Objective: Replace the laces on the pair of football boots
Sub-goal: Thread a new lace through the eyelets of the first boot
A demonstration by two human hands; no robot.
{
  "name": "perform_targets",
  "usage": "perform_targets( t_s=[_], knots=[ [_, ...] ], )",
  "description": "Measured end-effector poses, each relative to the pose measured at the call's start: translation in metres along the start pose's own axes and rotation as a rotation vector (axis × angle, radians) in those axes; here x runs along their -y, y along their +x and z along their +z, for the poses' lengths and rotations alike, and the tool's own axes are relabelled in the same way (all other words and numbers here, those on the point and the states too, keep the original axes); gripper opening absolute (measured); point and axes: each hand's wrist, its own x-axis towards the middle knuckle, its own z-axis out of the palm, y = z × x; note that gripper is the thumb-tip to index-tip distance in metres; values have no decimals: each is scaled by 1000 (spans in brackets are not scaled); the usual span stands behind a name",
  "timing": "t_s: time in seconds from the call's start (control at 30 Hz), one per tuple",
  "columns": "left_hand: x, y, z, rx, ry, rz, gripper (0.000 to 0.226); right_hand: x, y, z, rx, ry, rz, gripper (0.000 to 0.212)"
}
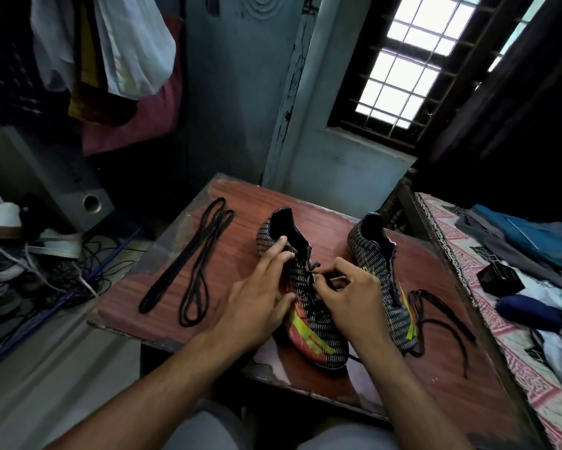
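While pinching the lace (315,271) at the upper eyelets, right hand (354,297) works with fingers curled tight around the strand. Left hand (256,303) lies flat-fingered along the near boot (308,323), pressing its side and collar, likely to stop rocking on the studs during pulling. Near boot sits mid-table (208,287), toe toward the person. Second boot (380,274) stands just right, parallel, apparently unlaced; loose lace (442,319) trails off its toe toward the right edge. Spare laces (191,261) lie folded at left, well apart, probably staged within left-hand reach. Open tabletop between spare laces and near boot. Right edge close to bed (468,264); near edge chipped, toe close to it.
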Motion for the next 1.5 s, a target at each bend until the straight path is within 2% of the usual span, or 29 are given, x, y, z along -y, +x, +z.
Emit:
perform_targets(
  t_s=[0.13,0.33,0.43,0.6,0.7,0.8,0.9,1.1,1.27,1.4,1.5],
  knots=[
    [4,0,3,9,-18,61,87,-3,-1,3,7,-31,1,9],
    [9,1,0,-148,-102,21,59,-5,1,9,55,-114,-108,7],
    [11,2,2,-222,-150,69,55,-3,7,7,110,-163,-165,1],
    [15,4,0,-311,-228,79,39,6,20,2,264,-155,-247,15],
    [14,4,-1,-320,-239,98,40,6,29,-1,357,-119,-243,18],
    [16,5,0,-288,-264,111,46,4,33,0,359,-53,-207,6],
    [17,3,1,-244,-262,88,56,-1,32,4,356,82,-103,13],
    [13,3,-1,-265,-248,88,55,-4,29,8,457,441,145,15],
    [13,2,0,-250,-241,74,59,-1,36,9,540,462,247,20],
    [12,1,0,-228,-236,57,60,-5,31,9,490,395,158,21],
    [9,0,1,-237,-218,64,33,-13,15,14,344,345,49,20]
  ],
)
